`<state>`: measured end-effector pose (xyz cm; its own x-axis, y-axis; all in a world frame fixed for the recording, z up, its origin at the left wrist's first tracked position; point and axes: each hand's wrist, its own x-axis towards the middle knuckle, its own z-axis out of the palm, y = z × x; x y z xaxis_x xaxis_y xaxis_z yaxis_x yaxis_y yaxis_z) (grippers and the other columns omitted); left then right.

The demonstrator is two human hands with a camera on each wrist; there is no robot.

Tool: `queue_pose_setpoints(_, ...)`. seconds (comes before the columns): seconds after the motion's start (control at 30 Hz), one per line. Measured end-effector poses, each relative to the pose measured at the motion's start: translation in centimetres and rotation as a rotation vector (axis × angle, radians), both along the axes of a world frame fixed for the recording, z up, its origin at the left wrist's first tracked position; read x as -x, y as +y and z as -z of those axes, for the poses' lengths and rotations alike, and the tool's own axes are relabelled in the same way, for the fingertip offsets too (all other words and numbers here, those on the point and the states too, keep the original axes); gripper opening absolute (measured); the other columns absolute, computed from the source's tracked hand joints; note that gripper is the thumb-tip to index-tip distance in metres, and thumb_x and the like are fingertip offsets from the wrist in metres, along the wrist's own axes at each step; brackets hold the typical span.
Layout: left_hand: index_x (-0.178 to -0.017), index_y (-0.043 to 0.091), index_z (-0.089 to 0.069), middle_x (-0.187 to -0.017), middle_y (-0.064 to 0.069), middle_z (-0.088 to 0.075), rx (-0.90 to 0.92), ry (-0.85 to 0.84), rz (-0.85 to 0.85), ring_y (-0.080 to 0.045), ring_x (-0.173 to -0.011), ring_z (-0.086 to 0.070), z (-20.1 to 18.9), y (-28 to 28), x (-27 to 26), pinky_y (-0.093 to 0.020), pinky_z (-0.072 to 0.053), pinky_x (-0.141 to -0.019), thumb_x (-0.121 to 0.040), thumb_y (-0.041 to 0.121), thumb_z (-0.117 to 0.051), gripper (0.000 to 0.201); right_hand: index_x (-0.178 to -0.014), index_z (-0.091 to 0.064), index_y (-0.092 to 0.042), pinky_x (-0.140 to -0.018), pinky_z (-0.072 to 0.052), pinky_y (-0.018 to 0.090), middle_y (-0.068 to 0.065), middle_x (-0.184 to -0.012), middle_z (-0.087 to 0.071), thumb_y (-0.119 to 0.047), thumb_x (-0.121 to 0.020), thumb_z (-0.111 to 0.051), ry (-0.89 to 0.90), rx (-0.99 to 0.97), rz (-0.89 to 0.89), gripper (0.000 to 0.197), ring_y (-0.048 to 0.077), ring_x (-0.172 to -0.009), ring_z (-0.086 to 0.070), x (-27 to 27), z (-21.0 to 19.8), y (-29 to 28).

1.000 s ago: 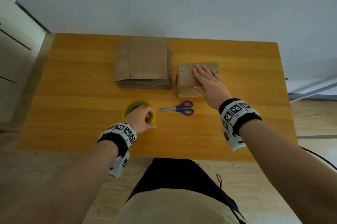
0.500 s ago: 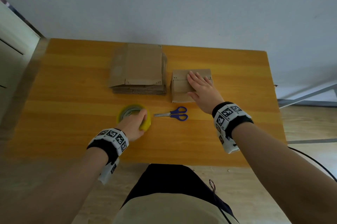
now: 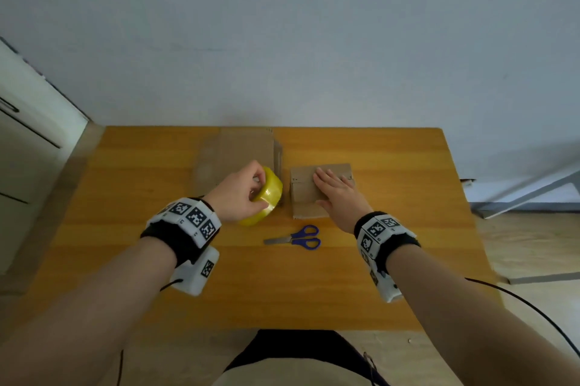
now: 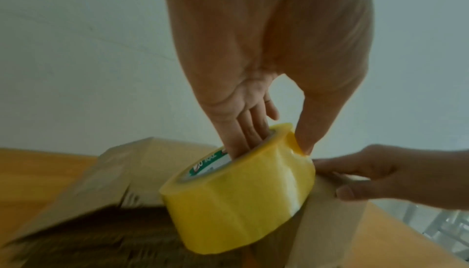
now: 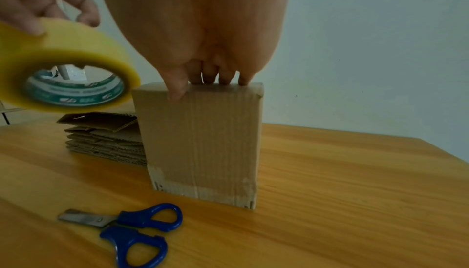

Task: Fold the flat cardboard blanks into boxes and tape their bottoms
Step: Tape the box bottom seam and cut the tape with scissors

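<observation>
A folded cardboard box (image 3: 306, 194) (image 5: 203, 142) stands on the wooden table (image 3: 392, 260). My right hand (image 3: 334, 189) (image 5: 210, 76) lies flat on its top, fingers straight, thumb over the near edge. My left hand (image 3: 243, 194) (image 4: 266, 132) grips a yellow tape roll (image 3: 266, 200) (image 4: 238, 188) (image 5: 63, 66), fingers inside the core and thumb on the outer rim. The roll is lifted and tilted, just left of the box. A stack of flat cardboard blanks (image 3: 241, 153) (image 5: 106, 138) lies behind the roll.
Blue-handled scissors (image 3: 298, 238) (image 5: 127, 228) lie closed on the table in front of the box, blades pointing left. A grey wall runs behind the table's far edge. A white cabinet (image 3: 28, 150) stands to the left.
My left hand picked the tape roll up off the table and carried it up and right to beside the box. My right hand stayed pressed on the box top.
</observation>
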<state>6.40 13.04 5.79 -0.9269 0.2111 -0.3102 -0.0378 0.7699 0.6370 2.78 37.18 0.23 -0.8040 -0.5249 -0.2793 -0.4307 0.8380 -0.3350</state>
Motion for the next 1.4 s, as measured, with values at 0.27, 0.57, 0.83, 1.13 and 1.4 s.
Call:
queue_pose_setpoints(0.27, -0.132, 0.027, -0.047, -0.119, -0.008, -0.063, 0.02, 0.04, 0.123, -0.02, -0.108, -0.061, -2.4, 3.3, 4.5, -0.035, -0.052, -0.09, -0.08, 0.019, -0.071, 0.058, -0.152, -0.017, -0.018, -0.116, 0.003, 0.028, -0.003, -0.16, -0.006, -0.016, -0.099, -0.043, -0.107, 0.137, 0.07, 0.058, 0.015, -0.147, -0.002, 0.4, -0.4, 0.2)
queue_pose_setpoints(0.57, -0.131, 0.028, -0.05, -0.122, -0.007, -0.063, 0.056, 0.031, 0.16, -0.018, -0.112, -0.06, -1.1, 6.4, 5.9, -0.036, -0.051, -0.093, -0.081, 0.025, -0.07, 0.054, -0.143, -0.039, -0.032, -0.113, -0.024, 0.036, 0.006, -0.153, -0.031, -0.023, -0.1, -0.043, -0.334, 0.539, 0.433, 0.044, 0.022, -0.145, -0.02, 0.5, -1.2, 0.1)
queue_pose_setpoints(0.83, -0.13, 0.025, -0.051, -0.119, -0.006, -0.064, 0.09, 0.055, 0.12, -0.017, -0.111, -0.06, 0.4, 7.6, 5.8, -0.036, -0.051, -0.092, -0.08, 0.027, -0.071, 0.054, -0.125, -0.062, -0.016, -0.093, -0.042, 0.023, 0.001, -0.123, -0.064, -0.015, -0.098, -0.048, -0.317, 0.762, 0.607, 0.031, 0.015, -0.116, -0.055, 0.4, -1.5, 0.3)
queue_pose_setpoints(1.13, -0.129, 0.026, -0.051, -0.122, -0.002, -0.063, 0.08, 0.102, 0.068, -0.015, -0.111, -0.06, 1.6, 8.3, 5.7, -0.035, -0.052, -0.091, -0.08, 0.03, -0.071, 0.054, -0.104, -0.074, -0.011, -0.068, -0.041, 0.017, 0.005, -0.097, -0.073, -0.018, -0.091, -0.061, -0.143, 0.71, 0.697, 0.019, 0.01, -0.082, -0.061, 0.6, -1.0, -0.1)
queue_pose_setpoints(1.4, -0.13, 0.025, -0.051, -0.117, -0.003, -0.065, 0.117, 0.112, 0.095, -0.015, -0.105, -0.062, 2.0, 8.5, 5.9, -0.037, -0.053, -0.086, -0.081, 0.03, -0.068, 0.051, -0.096, -0.071, -0.008, -0.074, -0.051, 0.033, 0.009, -0.094, -0.071, -0.019, -0.092, -0.055, -0.045, 0.456, 0.711, 0.02, 0.028, -0.09, -0.064, 1.2, -1.1, -1.2)
